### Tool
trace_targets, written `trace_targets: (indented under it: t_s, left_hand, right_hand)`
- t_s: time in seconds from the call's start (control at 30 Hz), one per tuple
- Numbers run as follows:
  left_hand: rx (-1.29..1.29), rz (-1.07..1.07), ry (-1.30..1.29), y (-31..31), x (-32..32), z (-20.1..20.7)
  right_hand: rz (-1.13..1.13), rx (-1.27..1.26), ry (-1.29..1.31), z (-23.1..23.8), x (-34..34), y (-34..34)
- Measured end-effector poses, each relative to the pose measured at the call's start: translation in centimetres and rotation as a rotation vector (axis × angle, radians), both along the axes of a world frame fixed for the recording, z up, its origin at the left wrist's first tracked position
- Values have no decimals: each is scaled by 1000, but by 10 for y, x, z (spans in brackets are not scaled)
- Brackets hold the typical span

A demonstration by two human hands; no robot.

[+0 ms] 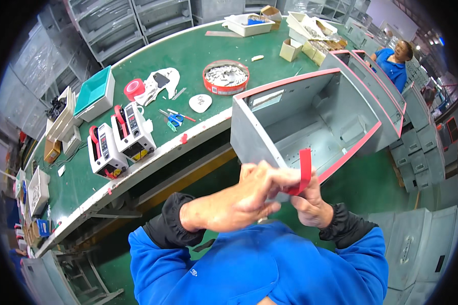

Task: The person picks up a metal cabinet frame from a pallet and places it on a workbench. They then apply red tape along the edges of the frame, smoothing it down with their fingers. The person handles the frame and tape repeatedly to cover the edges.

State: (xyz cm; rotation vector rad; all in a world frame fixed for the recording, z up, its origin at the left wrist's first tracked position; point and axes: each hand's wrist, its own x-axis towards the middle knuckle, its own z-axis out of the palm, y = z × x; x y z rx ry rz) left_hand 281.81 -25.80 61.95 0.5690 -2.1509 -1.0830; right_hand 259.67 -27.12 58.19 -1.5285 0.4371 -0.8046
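Off the green desk's near edge, I see right hand pinching red tape (left hand bunched against it).

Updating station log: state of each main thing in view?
Red tape strip: pinched in right hand, upper end free
Left hand: fingers bent beside strip, grip unclear
Grey metal cabinet: open, red trim along part of rim
Tape dispensers: upright, red tape loaded
Blue-handled scissors: lying on green table, blades unclear
Round red tub: open, white pieces inside

Curled left hand close beside right hand
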Motion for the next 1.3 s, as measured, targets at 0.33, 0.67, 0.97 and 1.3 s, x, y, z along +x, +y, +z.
trace_targets:
  t_s: [0.33, 0.67, 0.97, 1.3]
  left_hand:
    - [111, 397, 223, -20, -33, -35]
    - [271, 732, 487, -36, -93, -47]
    - [186, 1005, 405, -86, -116, -40]
    - [188, 872, 404, -88, -146, -11]
  right_hand:
    - [-33, -25, -466, 25, 15, -62]
    - [418, -122, -585, 27, 33, -177]
    - [533, -53, -460, 64, -30, -189]
    - [267, -964, 102, 19, -39, -249]
